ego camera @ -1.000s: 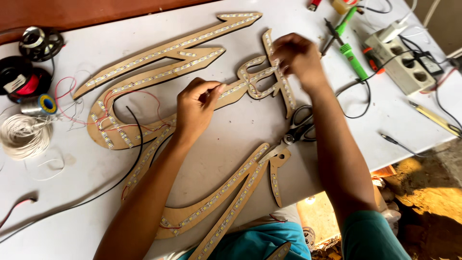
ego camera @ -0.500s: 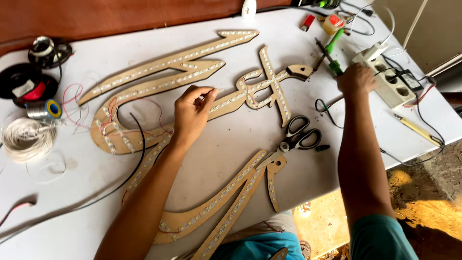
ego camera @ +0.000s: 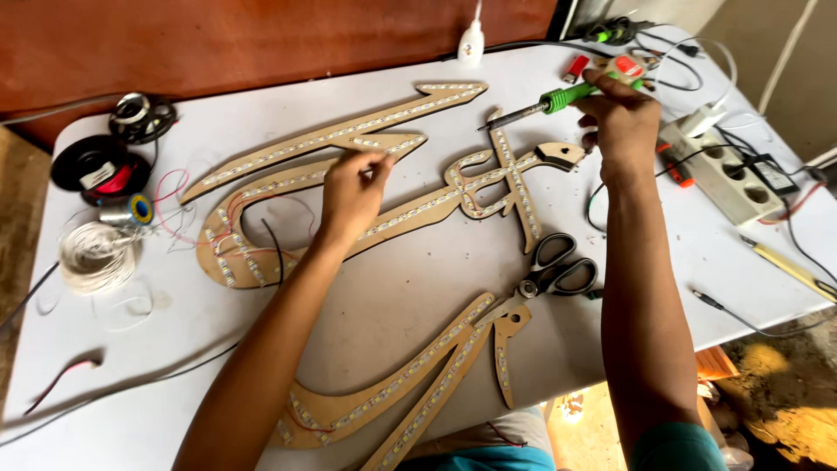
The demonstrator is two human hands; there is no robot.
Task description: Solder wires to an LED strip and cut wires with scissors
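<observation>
A large wooden cut-out shape (ego camera: pixel 261 253) lined with LED strips lies across the white table (ego camera: pixel 410 288). My left hand (ego camera: pixel 353 187) rests on its upper arm, fingertips pinched at a strip or thin wire. My right hand (ego camera: pixel 621 118) is raised at the far right and holds a green-handled soldering iron (ego camera: pixel 545 102), its metal tip pointing left above the cut-out. A second LED-lined wooden piece (ego camera: pixel 410 384) lies near the front edge.
Black scissors (ego camera: pixel 558 275) lie between the two pieces. Wire spools (ego camera: pixel 96 170), solder and a white wire coil (ego camera: pixel 91 257) sit at the left. A white power strip (ego camera: pixel 728 170) with cables, a red lighter (ego camera: pixel 575 65) and a yellow tool (ego camera: pixel 789 266) are at the right.
My right hand went from the cut-out to the far right by the power strip and now holds the soldering iron lifted. My left hand stayed on the cut-out.
</observation>
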